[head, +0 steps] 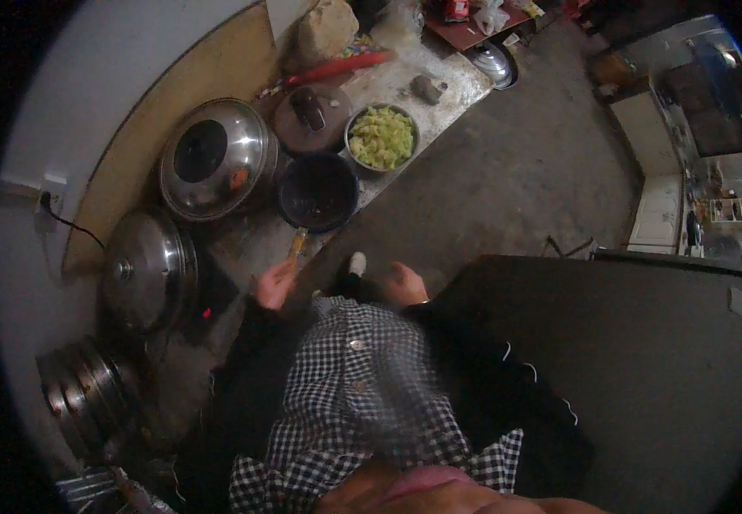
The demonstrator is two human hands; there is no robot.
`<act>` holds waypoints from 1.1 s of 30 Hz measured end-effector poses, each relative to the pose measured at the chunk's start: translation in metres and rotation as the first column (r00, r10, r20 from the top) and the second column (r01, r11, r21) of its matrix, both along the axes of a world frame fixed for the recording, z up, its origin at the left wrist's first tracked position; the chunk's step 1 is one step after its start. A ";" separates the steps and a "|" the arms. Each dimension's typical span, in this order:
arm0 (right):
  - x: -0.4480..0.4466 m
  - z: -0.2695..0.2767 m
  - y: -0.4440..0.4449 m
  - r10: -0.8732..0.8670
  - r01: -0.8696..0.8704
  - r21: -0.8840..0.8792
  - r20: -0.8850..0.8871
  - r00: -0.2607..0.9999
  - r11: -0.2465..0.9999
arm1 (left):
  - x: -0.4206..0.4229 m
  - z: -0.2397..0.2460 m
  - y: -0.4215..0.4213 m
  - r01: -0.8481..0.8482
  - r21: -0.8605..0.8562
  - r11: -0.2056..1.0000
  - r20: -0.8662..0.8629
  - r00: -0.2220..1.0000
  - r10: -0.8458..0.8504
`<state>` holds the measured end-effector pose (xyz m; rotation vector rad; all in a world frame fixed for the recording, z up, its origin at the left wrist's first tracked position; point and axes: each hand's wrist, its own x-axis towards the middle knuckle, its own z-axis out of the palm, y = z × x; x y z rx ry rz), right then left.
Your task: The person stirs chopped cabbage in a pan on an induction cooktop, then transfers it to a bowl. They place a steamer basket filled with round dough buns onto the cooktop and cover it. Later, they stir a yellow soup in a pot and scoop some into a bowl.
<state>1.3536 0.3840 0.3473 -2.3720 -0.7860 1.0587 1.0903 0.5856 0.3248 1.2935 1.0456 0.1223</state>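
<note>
A dark, deep frying pan [318,191] stands at the edge of a worktop, its yellowish-brown handle [298,242] pointing towards me. My left hand [276,286] is at the near end of this handle, with fingers curled round it. The hand covers the rest of the handle. In front of my checked shirt, my right hand [407,284] hovers over the floor, slightly blurred. Nothing shows in it, and its fingers are loosely bent and apart. Beyond the pan, a metal bowl [349,151] holds chopped pale-green vegetables [381,137].
A round chopping board [281,132] bears a cleaver [308,109]. Large lidded metal pots [242,138] [146,270] line the wall at left, above stacked metal steamers [88,392]. A grey cloth [426,90] lies on the worktop [467,70]. A dark, flat-topped appliance [628,360] stands close at right.
</note>
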 end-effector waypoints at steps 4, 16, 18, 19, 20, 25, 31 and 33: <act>0.040 -0.003 -0.016 -0.093 0.089 0.041 0.111 0.989 0.995 | 0.103 -0.028 0.009 0.120 -0.454 0.883 0.214 0.977 -0.023; 0.384 -0.016 -0.051 -0.315 0.315 -0.027 -0.016 0.949 0.949 | 0.498 -0.163 0.064 -0.356 -0.454 0.817 -0.250 0.931 0.267; 0.431 -0.017 -0.058 -0.428 0.425 -0.056 -0.085 0.900 0.903 | 0.524 -0.190 0.077 0.363 0.029 0.931 -0.515 0.804 -0.298; 0.447 -0.017 -0.064 -0.474 0.472 -0.048 -0.143 0.869 0.880 | 0.530 -0.202 0.080 0.588 0.106 0.802 -0.634 0.661 -0.401; 0.462 -0.021 -0.066 -0.417 0.415 -0.050 -0.052 0.907 0.909 | 0.528 -0.210 0.083 0.529 0.035 0.848 -0.607 0.685 -0.402; 0.551 -0.037 -0.062 -0.384 0.386 -0.065 0.040 0.923 0.920 | 0.549 -0.236 0.086 0.108 0.121 0.987 -0.047 0.994 -0.103; 0.661 -0.033 -0.020 -0.409 0.407 -0.113 0.007 0.912 0.906 | 0.631 -0.229 0.119 -0.402 -0.379 0.834 0.110 0.875 0.471; 0.679 -0.025 -0.001 -0.369 0.364 -0.141 -0.005 0.930 0.921 | 0.639 -0.216 0.126 -0.398 -0.312 0.863 0.036 0.902 0.429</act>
